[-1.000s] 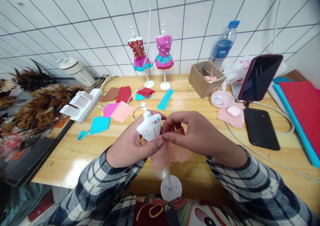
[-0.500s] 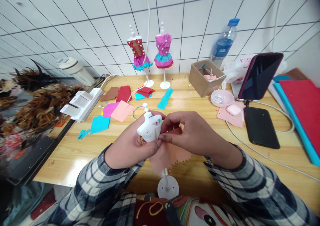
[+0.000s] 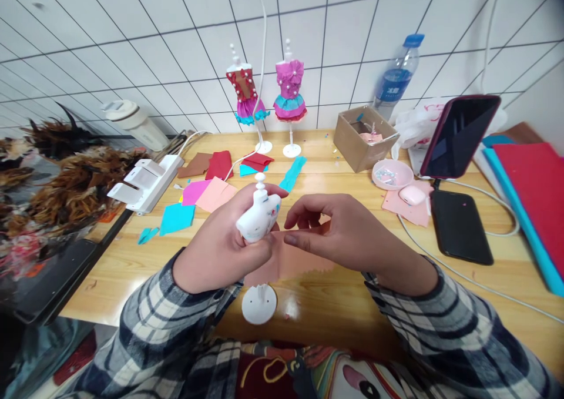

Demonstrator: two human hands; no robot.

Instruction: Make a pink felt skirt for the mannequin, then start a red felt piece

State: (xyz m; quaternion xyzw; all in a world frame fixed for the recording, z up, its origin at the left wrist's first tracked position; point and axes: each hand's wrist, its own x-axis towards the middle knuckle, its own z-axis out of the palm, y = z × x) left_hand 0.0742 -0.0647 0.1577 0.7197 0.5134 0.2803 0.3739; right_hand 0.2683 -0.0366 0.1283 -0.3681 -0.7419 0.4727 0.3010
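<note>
The left hand (image 3: pixel 218 255) had its fingers (image 3: pixel 253 249) clamped round a small white mannequin bust (image 3: pixel 259 218), which was tilted away from the person. Its neck knob stuck out above the forefinger and its round base (image 3: pixel 259 304) hung below the palm, just above the table (image 3: pixel 132 264). A pink cloth (image 3: pixel 288 262) with a zigzag lower edge spread from under the left thumb across to the right hand (image 3: pixel 352 237). The right fingers (image 3: pixel 304 206) were curled, with the thumb lying along the cloth's upper edge and the forefinger a little apart above it; whether they actually pinched the cloth could not be told.

Beyond the fingertips, scraps of pink, teal and red fabric (image 3: pixel 207 190) lay on the table, and further back against the tiled wall stood two dressed mannequins, one red (image 3: pixel 244 93) and one magenta (image 3: pixel 289 90). Out past the right knuckles sat a cardboard box (image 3: pixel 358 141), a pink dish (image 3: pixel 390 175) and a water bottle (image 3: pixel 396 73). Well off to the right hand's outer side, a black phone (image 3: pixel 460 225) lay flat below a propped one (image 3: pixel 460 134). A white power strip (image 3: pixel 143 181) lay off beyond the left wrist.
</note>
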